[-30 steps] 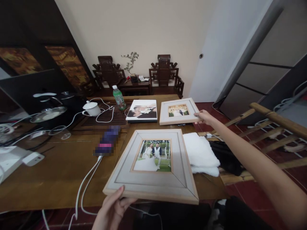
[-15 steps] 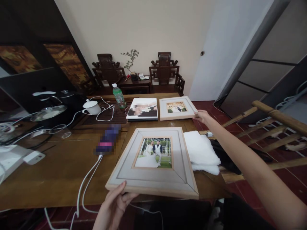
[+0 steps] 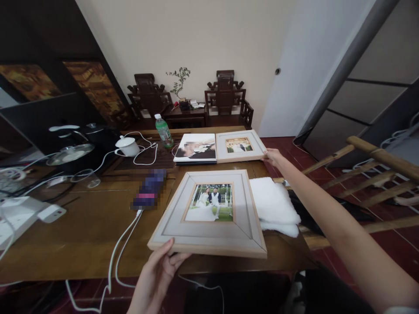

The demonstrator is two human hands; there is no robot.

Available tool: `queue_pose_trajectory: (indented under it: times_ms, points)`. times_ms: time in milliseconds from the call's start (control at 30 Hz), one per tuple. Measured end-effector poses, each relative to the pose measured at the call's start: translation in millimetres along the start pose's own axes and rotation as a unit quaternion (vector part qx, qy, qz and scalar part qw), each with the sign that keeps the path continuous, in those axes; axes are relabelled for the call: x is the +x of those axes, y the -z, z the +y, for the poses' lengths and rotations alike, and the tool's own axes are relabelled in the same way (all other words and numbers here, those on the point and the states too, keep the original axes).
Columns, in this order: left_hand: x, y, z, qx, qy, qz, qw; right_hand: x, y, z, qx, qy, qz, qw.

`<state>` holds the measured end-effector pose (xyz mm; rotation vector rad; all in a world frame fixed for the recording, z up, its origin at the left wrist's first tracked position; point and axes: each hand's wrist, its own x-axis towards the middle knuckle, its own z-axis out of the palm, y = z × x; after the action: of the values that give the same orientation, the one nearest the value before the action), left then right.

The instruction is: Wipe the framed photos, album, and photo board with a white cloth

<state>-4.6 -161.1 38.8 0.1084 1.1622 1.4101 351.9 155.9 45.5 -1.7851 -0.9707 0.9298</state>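
My left hand (image 3: 160, 266) grips the near left corner of a large picture frame (image 3: 207, 237), thumb on top and fingers beneath. This frame has a pale wood border, a light grey mat and a wedding photo; it is tilted slightly over the table's near edge. Farther back, my right hand (image 3: 273, 158) is closed on the right corner of a second picture frame (image 3: 240, 135), similar in look. That one lies against the right side of a photo album (image 3: 195, 148) with a white and black cover. A folded white cloth (image 3: 275, 205) lies right of the near frame.
A phone (image 3: 150, 189) with a white charging cable lies left of the near frame. Behind it stand a green bottle (image 3: 164, 131), a white lidded cup (image 3: 127, 146) and a pot (image 3: 70, 157). A power strip (image 3: 19, 218) is at far left, a wooden chair (image 3: 382, 174) at right.
The far frame has shifted left with my right hand, closing the gap to the album. The near frame, in my left hand, has moved slightly away from me.
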Motion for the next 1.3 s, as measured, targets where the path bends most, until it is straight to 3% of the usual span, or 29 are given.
queue_pose_trajectory:
  times_ms: [133,300,367,467,567,667,733,800,933,1100,1300]
  points:
    - [5,1.7,2,0.004,0.001,-0.009,1.0,-8,7,0,-0.082,0.05,0.027,0.995]
    - [8,-0.4,6,-0.009,0.003,-0.015,1.0,-34,22,-12,-0.176,0.176,0.068,0.966]
    - [8,-1.6,6,-0.017,0.004,-0.012,1.0,-55,26,-13,-0.197,0.229,0.044,0.952]
    - [6,-2.3,6,-0.021,0.007,-0.008,1.0,-104,31,-7,-0.223,0.325,-0.039,0.918]
    - [5,-2.2,6,-0.021,0.008,-0.01,1.0,-163,37,7,-0.277,0.528,-0.141,0.79]
    - [5,-2.6,7,-0.024,0.008,-0.003,1.0,-211,44,24,-0.307,0.634,-0.174,0.689]
    - [5,-3.6,9,-0.023,0.011,0.002,1.0,-228,47,35,-0.334,0.685,-0.202,0.615]
    - [5,-4.8,10,-0.024,0.01,-0.001,1.0,-235,49,47,-0.375,0.696,-0.206,0.577]
    - [6,-6.4,10,-0.023,0.007,-0.009,1.0,-234,49,63,-0.438,0.654,-0.181,0.589]
    - [9,-6.3,10,-0.025,0.006,-0.009,1.0,-239,43,65,-0.513,0.634,-0.194,0.545]
    - [12,-5.3,9,-0.024,0.0,-0.015,1.0,-239,31,56,-0.589,0.594,-0.155,0.525]
